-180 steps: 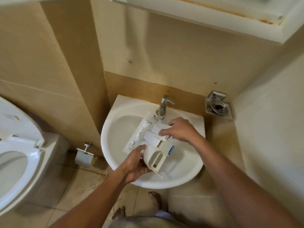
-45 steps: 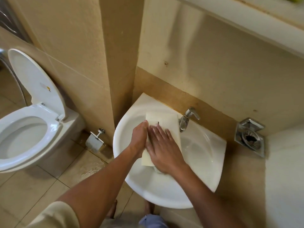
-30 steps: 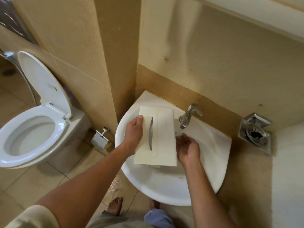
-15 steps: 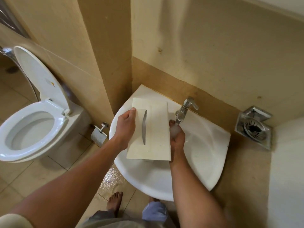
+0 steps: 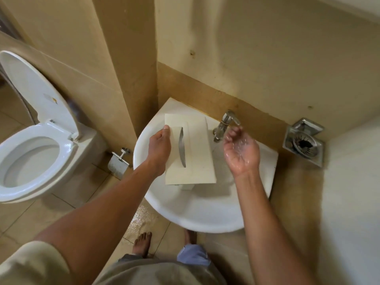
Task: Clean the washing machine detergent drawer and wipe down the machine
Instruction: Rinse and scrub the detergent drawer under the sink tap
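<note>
The cream-white detergent drawer (image 5: 195,149) hangs over the left half of the white sink (image 5: 201,212), its flat front panel with a curved silver handle slot facing up. My left hand (image 5: 159,150) grips the drawer's left edge, thumb on top. My right hand (image 5: 240,151) is cupped palm-up, wet, just right of the chrome tap (image 5: 223,127), fingers apart and holding nothing. The drawer's compartments are hidden below the panel.
A toilet (image 5: 35,153) with its lid raised stands at the left. A metal paper holder (image 5: 118,162) is fixed low on the wall beside the sink. A square metal drain grate (image 5: 303,144) sits at the right. The floor tiles below the sink are wet.
My right hand has left the drawer's right edge and moved right under the tap, turning palm-up and wet. The left hand keeps holding the drawer in the same place.
</note>
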The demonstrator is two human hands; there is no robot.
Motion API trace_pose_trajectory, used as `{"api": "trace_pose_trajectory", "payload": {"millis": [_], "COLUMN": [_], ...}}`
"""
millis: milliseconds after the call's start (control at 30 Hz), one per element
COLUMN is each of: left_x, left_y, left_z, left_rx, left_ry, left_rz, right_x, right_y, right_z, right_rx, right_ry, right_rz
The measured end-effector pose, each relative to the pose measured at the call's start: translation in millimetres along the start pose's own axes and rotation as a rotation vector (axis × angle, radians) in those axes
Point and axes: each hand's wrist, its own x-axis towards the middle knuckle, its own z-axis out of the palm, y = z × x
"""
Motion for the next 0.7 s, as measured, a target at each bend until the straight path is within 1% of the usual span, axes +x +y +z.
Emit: {"api": "trace_pose_trajectory", "payload": {"millis": [67,100,167,200,233,267,300,333,367,433,500,533,600,633,700], "left_x": [-2.1,-2.9,-6.4,-6.8,-8.0,-8.9,-11.0,-13.6,-16.3,-17.0,-14.1,-13.2,-17.2,-21.6,-32.7], "left_y": [0.2,-0.4,-0.3,0.0,1.0,1.3,1.7,1.4,0.1,-4.2,-3.5,-0.3,14.0,23.1,40.7], "left_z": [6.3,10.3,16.9,19.9,23.4,26.8,29.5,31.8,33.3,36.5,37.9,37.8,34.7,32.0,24.3], "left_rx": [-0.032,-0.049,-0.075,-0.097,-0.120,-0.135,-0.131,-0.126,-0.120,-0.110,-0.085,-0.070,-0.055,-0.074,-0.123], "left_ry": [-0.019,-0.017,-0.038,-0.045,-0.049,-0.046,-0.038,-0.030,-0.019,-0.015,-0.026,-0.037,-0.064,-0.097,-0.172], "left_rz": [-0.005,-0.008,-0.008,0.006,0.022,0.030,0.030,0.025,0.016,-0.006,-0.016,-0.019,-0.026,-0.032,-0.038], "right_x": [-4.9,-9.7,-18.7,-25.9,-33.9,-39.4,-46.0,-52.2,-57.3,-62.4,-66.0,-67.4,-70.6,-73.8,-80.1], "right_y": [2.4,13.5,45.7,60.0,70.8,80.1,88.4,93.8,97.3,97.0,89.6,82.5,62.5,52.0,34.2], "right_z": [27.7,34.8,33.6,30.0,23.8,12.4,0.5,-10.0,-19.0,-26.9,-20.3,-16.3,-6.3,0.8,17.0], "right_rx": [-0.176,-0.251,-0.445,-0.651,-0.915,-1.216,-1.505,-1.736,-1.900,-2.109,-2.186,-2.234,-2.451,-2.565,-2.642], "right_ry": [-0.047,-0.079,-0.032,0.023,0.061,0.069,0.025,-0.058,-0.141,-0.229,-0.236,-0.234,-0.218,-0.191,-0.107], "right_rz": [0.031,0.088,0.123,0.081,-0.024,-0.204,-0.394,-0.538,-0.604,-0.604,-0.545,-0.557,-0.611,-0.590,-0.441]}}
